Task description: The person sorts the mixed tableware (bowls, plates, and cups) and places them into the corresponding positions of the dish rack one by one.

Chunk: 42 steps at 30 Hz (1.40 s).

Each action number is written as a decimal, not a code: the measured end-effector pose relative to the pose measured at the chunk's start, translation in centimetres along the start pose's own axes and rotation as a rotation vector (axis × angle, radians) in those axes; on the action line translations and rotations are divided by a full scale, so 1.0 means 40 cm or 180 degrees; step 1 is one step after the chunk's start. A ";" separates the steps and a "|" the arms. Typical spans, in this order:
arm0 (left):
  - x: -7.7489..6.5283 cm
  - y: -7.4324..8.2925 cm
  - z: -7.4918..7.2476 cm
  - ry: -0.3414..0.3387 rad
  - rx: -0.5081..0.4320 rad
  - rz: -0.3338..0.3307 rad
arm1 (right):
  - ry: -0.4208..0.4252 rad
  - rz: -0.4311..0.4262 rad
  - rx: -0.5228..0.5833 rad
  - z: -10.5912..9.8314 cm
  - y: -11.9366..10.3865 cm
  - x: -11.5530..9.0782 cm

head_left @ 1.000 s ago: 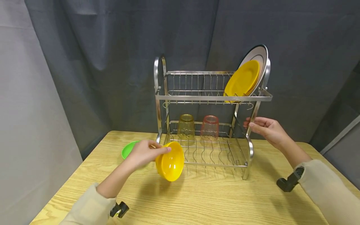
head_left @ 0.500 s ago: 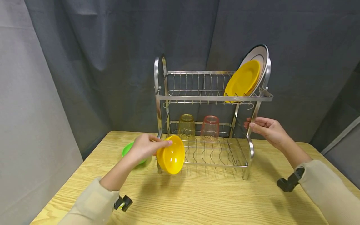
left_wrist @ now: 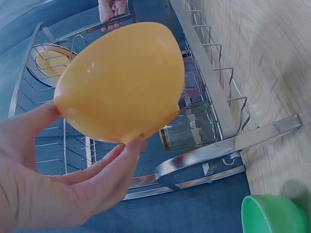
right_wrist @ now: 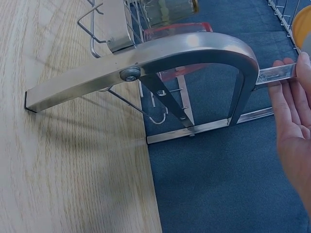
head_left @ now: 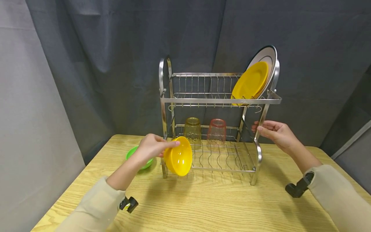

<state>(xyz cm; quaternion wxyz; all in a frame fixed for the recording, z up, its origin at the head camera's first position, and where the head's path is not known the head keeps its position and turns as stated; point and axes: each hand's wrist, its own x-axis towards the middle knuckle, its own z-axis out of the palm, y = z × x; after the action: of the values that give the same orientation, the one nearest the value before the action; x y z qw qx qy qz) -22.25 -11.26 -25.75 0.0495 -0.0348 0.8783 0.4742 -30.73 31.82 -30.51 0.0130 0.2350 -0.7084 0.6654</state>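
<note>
My left hand point(head_left: 152, 148) pinches a yellow bowl point(head_left: 182, 158) by its rim, thumb inside and fingers behind. The bowl is tilted on its side, its hollow facing right, in front of the lower left of a metal dish rack point(head_left: 221, 101). In the left wrist view the bowl's rounded outside point(left_wrist: 121, 77) fills the middle. My right hand point(head_left: 278, 134) holds the rack's right front post between thumb and fingers; in the right wrist view the fingers point(right_wrist: 286, 104) lie behind that metal bar. A green bowl point(head_left: 147, 163) stands on the table, partly hidden by my left forearm.
Upside-down on the lower tier stand a yellowish glass point(head_left: 192, 130) and a pink glass point(head_left: 216, 131). A yellow plate point(head_left: 250, 82) and a white dark-rimmed plate point(head_left: 268, 53) lean at the upper tier's right end. The wooden table point(head_left: 214, 206) extends in front; a grey curtain point(head_left: 116, 64) hangs behind.
My left hand has raised the yellow bowl and brought it slightly right, closer to the rack's lower tier. More of the green bowl shows. The right hand stays on the post.
</note>
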 end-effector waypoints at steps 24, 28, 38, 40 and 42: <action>0.076 0.051 0.019 0.0220 0.0405 0.0184 | 0.0027 0.0006 -0.0008 0.003 0.003 -0.003; 0.094 0.055 0.028 0.0270 0.0657 0.0215 | 0.0026 0.0016 0.0010 0.004 0.003 -0.004; 0.129 0.070 0.056 0.0207 0.1000 0.0212 | 0.0022 0.0032 0.0092 0.005 0.004 -0.005; 0.133 0.072 0.062 0.0165 0.0995 0.0202 | 0.0011 0.0021 0.0113 0.006 0.003 -0.005; 0.135 0.072 0.068 0.0135 0.1005 0.0193 | 0.0004 0.0010 0.0127 0.006 0.002 -0.004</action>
<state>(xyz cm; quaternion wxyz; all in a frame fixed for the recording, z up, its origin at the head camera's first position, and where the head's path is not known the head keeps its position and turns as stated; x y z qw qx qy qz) -27.78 -7.47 -25.49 0.0214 -0.0100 0.9434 0.3307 -30.54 31.64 -30.67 0.0077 0.2337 -0.6954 0.6795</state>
